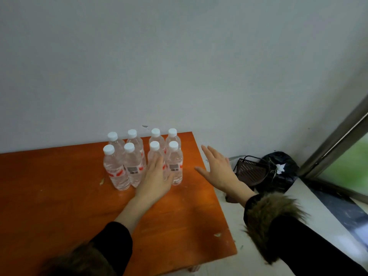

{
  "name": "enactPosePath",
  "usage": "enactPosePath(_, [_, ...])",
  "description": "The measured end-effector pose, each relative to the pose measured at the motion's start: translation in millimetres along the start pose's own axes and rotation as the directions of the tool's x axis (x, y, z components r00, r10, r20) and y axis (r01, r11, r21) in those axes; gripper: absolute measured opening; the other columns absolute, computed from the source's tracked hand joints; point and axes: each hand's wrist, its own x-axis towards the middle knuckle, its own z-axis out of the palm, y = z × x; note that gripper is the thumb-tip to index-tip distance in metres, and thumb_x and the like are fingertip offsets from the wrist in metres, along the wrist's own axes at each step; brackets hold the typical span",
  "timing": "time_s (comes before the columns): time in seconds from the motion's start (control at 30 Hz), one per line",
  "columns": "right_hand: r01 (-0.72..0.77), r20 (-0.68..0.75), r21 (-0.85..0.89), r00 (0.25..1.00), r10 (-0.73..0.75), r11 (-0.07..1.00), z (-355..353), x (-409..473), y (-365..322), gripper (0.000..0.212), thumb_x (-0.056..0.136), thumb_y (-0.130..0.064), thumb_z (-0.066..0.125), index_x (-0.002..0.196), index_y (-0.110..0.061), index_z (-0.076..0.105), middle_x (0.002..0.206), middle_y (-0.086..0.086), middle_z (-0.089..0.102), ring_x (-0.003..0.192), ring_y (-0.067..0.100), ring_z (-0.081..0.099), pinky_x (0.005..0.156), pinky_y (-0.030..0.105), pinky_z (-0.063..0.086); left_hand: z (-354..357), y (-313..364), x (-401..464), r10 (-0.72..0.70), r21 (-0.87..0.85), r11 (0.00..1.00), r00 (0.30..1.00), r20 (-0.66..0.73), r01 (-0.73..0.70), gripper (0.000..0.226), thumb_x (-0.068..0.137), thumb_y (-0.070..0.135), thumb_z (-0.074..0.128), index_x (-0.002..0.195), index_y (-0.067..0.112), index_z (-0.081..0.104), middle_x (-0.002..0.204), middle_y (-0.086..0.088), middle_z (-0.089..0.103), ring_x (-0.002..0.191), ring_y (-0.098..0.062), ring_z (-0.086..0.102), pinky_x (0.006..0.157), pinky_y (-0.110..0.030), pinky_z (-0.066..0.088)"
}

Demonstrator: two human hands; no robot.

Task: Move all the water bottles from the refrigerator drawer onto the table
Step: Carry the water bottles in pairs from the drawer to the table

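Standing on the table: eight clear plastic water bottles with white caps and red-and-white labels (142,158) are upright on your orange wooden table (59,196), in two rows of four, near its far edge by the grey wall (179,56).
Contents: each bottle looks filled with clear water, and every cap is on.
Grouping: the bottles sit close together, two pairs per row with a narrow gap down the middle.
Your left hand (154,178): it is spread flat, fingers together and stretched forward, lying against the front of the third bottle in the near row; it grips nothing.
Your right hand (217,168): it is spread wide with fingers splayed, hovering past the table's right edge, apart from the bottles, holding nothing.
Sleeves: your left forearm is bare up to a black sleeve (113,240); your right wrist shows a brown fur cuff (270,218) on a black sleeve.
Beside the table: a dark brown slotted plastic basket (252,172) and a tied black plastic bag (278,172) sit on the floor to the right, touching each other.
Far right: a metal-framed window (338,140) with green beyond it.
Table surface: a few small pale scraps lie on the wood.
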Motion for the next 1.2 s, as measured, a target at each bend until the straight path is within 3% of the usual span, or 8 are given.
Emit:
enactPosePath(0.2, [0.002, -0.169, -0.264, 0.984, -0.049, 0.964, -87, -55, 17, 0.079, 0.088, -0.064, 0.037, 0.149, -0.030, -0.001, 0.159, 0.000, -0.003, 0.146, 0.023, -0.002, 0.114, 0.057, 0.003, -35, 94, 0, 0.254, 0.336, 0.908, 0.967, 0.033, -0.250, 0.074, 0.090, 0.059, 0.033, 0.147, 0.034, -0.008, 0.156, 0.004, -0.016, 0.143, -0.018, -0.017, 0.114, -0.046, -0.006])
enactPosePath(0.43, [-0.258, -0.416, -0.428, 0.907, 0.065, 0.866, -171, -145, 48, 0.095, 0.063, -0.083, 0.006, 0.146, -0.038, -0.010, 0.159, -0.001, -0.010, 0.146, 0.026, -0.009, 0.111, 0.060, -0.004, -52, 203, -6, 0.560, 0.444, 0.711, 0.821, 0.113, -0.546, 0.076, 0.087, 0.066, 0.026, 0.143, 0.038, -0.018, 0.154, 0.000, -0.025, 0.139, -0.025, -0.029, 0.111, -0.053, -0.014])
enactPosePath(0.63, [-0.521, -0.548, -0.432, 0.800, 0.245, 0.736, -205, -265, 71, 0.095, 0.062, -0.082, 0.005, 0.144, -0.037, -0.013, 0.158, 0.000, -0.010, 0.145, 0.026, -0.011, 0.110, 0.060, -0.007, -27, 259, -50, 0.730, 0.333, 0.595, 0.665, 0.158, -0.732, 0.078, 0.070, 0.075, 0.000, 0.134, 0.042, -0.029, 0.145, 0.005, -0.035, 0.135, -0.023, -0.035, 0.107, -0.054, -0.019])
enactPosePath(0.87, [-0.764, -0.624, -0.324, 0.616, 0.480, 0.558, -218, -426, 84, 0.095, 0.060, -0.083, 0.003, 0.141, -0.038, -0.019, 0.157, -0.001, -0.015, 0.145, 0.024, -0.014, 0.110, 0.058, -0.007, 24, 341, -149, 0.838, 0.134, 0.457, 0.476, 0.265, -0.879, 0.085, 0.069, 0.075, 0.004, 0.142, 0.038, -0.017, 0.155, 0.000, -0.022, 0.140, -0.026, -0.027, 0.109, -0.055, -0.014])
enactPosePath(1.03, [-0.872, -0.668, -0.265, 0.474, 0.574, 0.412, -229, -537, 92, 0.091, 0.076, -0.079, 0.028, 0.144, -0.037, -0.017, 0.157, 0.001, -0.017, 0.144, 0.026, -0.015, 0.109, 0.059, -0.009, 59, 410, -234, 0.916, 0.013, 0.301, 0.293, 0.273, -0.953, 0.075, 0.083, 0.070, 0.021, 0.139, 0.040, -0.018, 0.154, 0.002, -0.023, 0.140, -0.024, -0.027, 0.109, -0.054, -0.016])
enactPosePath(1.2, [-0.931, -0.702, -0.224, 0.360, 0.615, 0.289, -233, -652, 112, 0.092, 0.061, -0.084, 0.001, 0.136, -0.038, -0.026, 0.157, 0.001, -0.016, 0.141, 0.023, -0.021, 0.107, 0.057, -0.013, 101, 470, -326, 0.943, -0.063, 0.168, 0.141, 0.302, -0.984, 0.082, 0.068, 0.076, -0.001, 0.140, 0.042, -0.020, 0.147, 0.006, -0.033, 0.137, -0.024, -0.032, 0.110, -0.055, -0.015])
